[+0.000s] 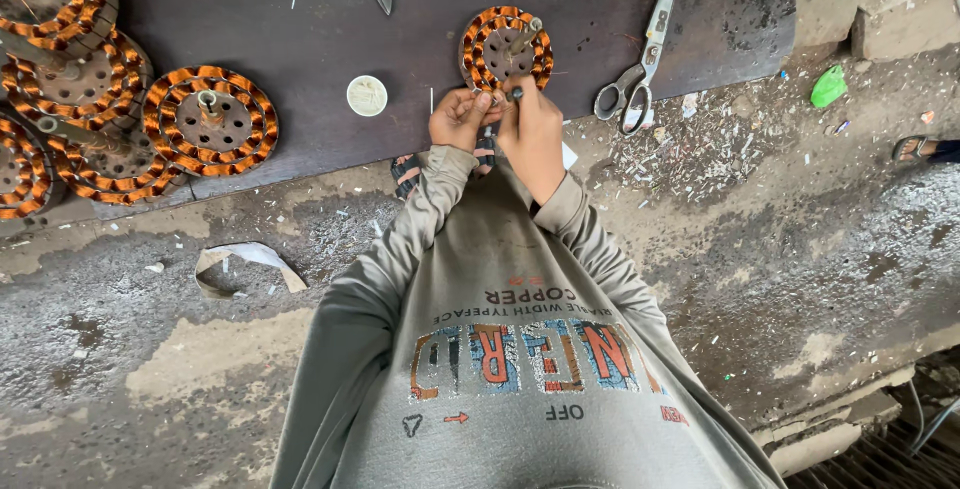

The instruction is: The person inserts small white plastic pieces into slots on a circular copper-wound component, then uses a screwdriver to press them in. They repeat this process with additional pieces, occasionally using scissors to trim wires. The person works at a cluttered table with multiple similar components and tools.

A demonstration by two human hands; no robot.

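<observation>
**Both hands bunched at the near rim of a wound coil disc**

The copper-wound disc (506,49) lies flat on the dark board (320,19), close to the board's near edge and about midway along it. It sits just beyond the fingertips, straight ahead of the person, with its short centre shaft pointing up and slightly right. The left hand (458,119) and right hand (530,127) are pressed together side by side at the disc's near rim. The left hand's fingers are curled in a pinch on something too small to make out. The right hand is closed around a thin dark tool (516,94) whose tip meets the rim. Both are equally near the disc.

Scissors (638,54) lie to the right, blades pointing toward the far edge. A small white cap (367,95) sits to the left, and further discs (210,121) are stacked at the board's left end. The board rests on rough, stained concrete floor (760,239) littered with white clippings.
</observation>
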